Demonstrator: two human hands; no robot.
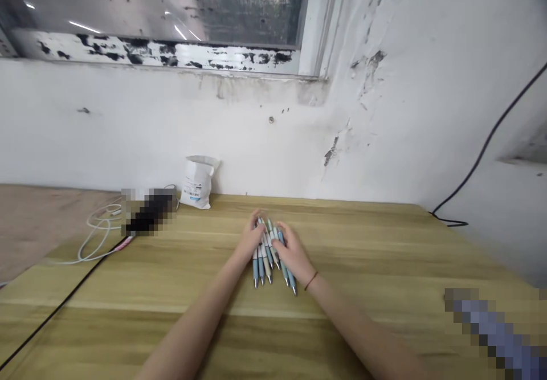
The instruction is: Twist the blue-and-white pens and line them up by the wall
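Several click pens (269,254) with pale blue, white, beige and greenish barrels lie fanned side by side on the wooden table, silver tips toward me. My left hand (250,240) closes around the left side of the bunch, its thumb over the upper barrels. From the right, my right hand (294,254), with a dark band at the wrist, is closed on the right side, thumb lying across the pens. Both hands rest low at the tabletop, and some of their fingertips are hidden behind the pens.
A white paper packet (198,182) stands by the wall at the back. To the left lie white cables (96,235), a black cord (64,301) and a blurred-out dark object (149,212). Another blurred-out bluish item (496,329) is at lower right. A window (171,15) is above.
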